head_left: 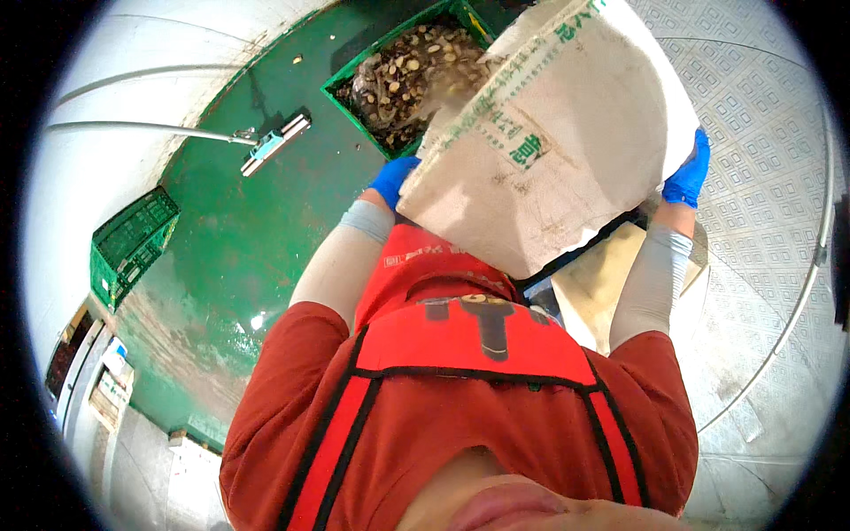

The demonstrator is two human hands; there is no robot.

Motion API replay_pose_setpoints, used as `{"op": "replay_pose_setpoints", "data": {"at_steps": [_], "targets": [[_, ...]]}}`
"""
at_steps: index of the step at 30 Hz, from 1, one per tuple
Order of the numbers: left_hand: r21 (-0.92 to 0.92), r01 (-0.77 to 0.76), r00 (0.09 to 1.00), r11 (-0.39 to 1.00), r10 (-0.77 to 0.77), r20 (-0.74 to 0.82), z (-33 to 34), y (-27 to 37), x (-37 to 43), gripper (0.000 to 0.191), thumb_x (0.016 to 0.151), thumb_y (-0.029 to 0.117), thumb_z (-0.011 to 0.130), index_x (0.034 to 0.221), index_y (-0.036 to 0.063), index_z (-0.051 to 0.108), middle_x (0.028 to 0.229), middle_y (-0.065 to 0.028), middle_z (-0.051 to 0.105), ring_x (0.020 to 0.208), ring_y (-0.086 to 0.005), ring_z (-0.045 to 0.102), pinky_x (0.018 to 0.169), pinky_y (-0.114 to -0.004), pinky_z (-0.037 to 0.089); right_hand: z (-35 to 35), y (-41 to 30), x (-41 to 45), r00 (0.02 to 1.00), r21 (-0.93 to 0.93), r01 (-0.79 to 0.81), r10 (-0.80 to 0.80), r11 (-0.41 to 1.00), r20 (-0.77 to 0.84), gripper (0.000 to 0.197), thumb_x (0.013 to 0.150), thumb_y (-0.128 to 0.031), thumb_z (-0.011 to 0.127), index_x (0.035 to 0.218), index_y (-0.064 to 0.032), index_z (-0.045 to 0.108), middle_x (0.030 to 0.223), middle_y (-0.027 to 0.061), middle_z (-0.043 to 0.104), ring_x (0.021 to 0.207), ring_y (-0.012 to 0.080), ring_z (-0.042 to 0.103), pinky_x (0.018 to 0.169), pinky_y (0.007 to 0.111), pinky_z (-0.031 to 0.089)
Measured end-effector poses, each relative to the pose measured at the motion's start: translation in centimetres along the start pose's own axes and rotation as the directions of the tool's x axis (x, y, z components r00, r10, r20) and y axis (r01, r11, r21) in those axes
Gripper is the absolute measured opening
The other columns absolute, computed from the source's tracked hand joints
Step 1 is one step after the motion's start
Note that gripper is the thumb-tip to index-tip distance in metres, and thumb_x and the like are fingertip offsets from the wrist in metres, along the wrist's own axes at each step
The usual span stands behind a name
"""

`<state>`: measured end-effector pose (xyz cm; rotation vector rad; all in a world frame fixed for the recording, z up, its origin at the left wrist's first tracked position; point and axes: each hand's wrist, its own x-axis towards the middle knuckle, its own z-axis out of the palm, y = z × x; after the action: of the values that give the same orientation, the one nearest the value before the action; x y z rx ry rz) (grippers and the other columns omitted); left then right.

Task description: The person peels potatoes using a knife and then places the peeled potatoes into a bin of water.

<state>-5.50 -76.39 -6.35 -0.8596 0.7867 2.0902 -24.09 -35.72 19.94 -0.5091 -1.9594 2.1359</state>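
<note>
Between both my hands is a large white foam box [564, 146], tilted on its side with its mouth facing a green plastic crate [356, 122]. My left hand [393, 180], in a blue glove, grips the box's near-left edge. On the far right, my blue-gloved right hand [688, 171] holds its other end. Inside the crate lies a wet heap of small tan and brown pieces [398, 79], perhaps shellfish. A brownish blur spans the gap between box and heap. Green printing marks the box's side. The inside of the box is hidden from me.
A floor squeegee [273, 146] rests on the green floor [246, 219] at left. Another green crate [136, 245] stands against the white wall [80, 172]. Beside my right forearm is a pale open box [594, 275]. A thin pipe or hose [808, 275] runs along the patterned surface at right.
</note>
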Motion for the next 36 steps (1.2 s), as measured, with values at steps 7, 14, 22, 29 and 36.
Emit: {"op": "replay_pose_setpoints", "data": {"at_steps": [7,14,22,29,36], "targets": [[-0.147,-0.095,0.993,0.985,0.104,0.055,-0.4,2.0,-4.1,0.030,0.090,0.020,0.055,0.108,0.0002,0.067,0.100,-0.0164,0.072,0.082,-0.0286,0.070,0.076,-0.041,0.058,0.8,-3.7,-3.2,0.982,-0.066,0.119,-0.107,0.991,0.158,0.049,0.099,-0.031,0.047,0.132,0.0034,0.055,0.127,0.0154,0.063,0.116,0.0285,0.059,0.102,0.040,0.044],[0.075,-0.008,0.997,0.997,0.014,-0.080,-0.9,1.2,-0.1,0.021,0.081,0.019,0.065,0.094,0.0030,0.067,0.086,-0.0151,0.071,0.072,-0.0286,0.068,0.068,-0.042,0.057,-3.8,3.4,1.6,0.998,-0.064,-0.053,0.055,0.997,0.032,0.050,0.099,-0.035,0.049,0.133,0.0018,0.055,0.129,0.0144,0.062,0.114,0.0290,0.059,0.102,0.040,0.043],[-0.043,-0.057,0.998,0.997,0.057,0.010,-1.2,1.4,-4.7,0.020,0.087,0.018,0.061,0.096,0.0036,0.071,0.088,-0.0127,0.073,0.073,-0.0229,0.070,0.070,-0.037,0.056,0.2,-3.3,-5.0,0.999,0.017,-0.031,0.031,0.999,0.032,0.050,0.100,-0.034,0.043,0.133,0.0026,0.056,0.132,0.0168,0.060,0.117,0.0304,0.058,0.106,0.041,0.042],[0.363,-0.048,0.993,0.930,0.086,-0.087,-1.4,1.3,-0.4,0.018,0.087,0.018,0.062,0.093,0.0049,0.072,0.088,-0.0130,0.073,0.070,-0.0258,0.070,0.066,-0.040,0.057,-0.7,2.7,0.0,0.980,0.045,-0.076,0.083,0.996,-0.181,0.047,0.098,-0.029,0.051,0.130,0.0049,0.057,0.127,0.0153,0.062,0.115,0.0285,0.057,0.103,0.039,0.040],[-0.209,-0.042,0.998,0.977,0.048,0.027,-3.3,-0.4,-3.4,0.027,0.089,0.018,0.058,0.108,0.0021,0.069,0.097,-0.0145,0.072,0.080,-0.0236,0.070,0.073,-0.038,0.057,0.8,-2.3,-6.1,0.983,-0.003,0.072,-0.070,0.997,0.168,0.053,0.099,-0.035,0.046,0.134,0.0033,0.055,0.133,0.0159,0.060,0.122,0.0282,0.055,0.106,0.040,0.040]]}}
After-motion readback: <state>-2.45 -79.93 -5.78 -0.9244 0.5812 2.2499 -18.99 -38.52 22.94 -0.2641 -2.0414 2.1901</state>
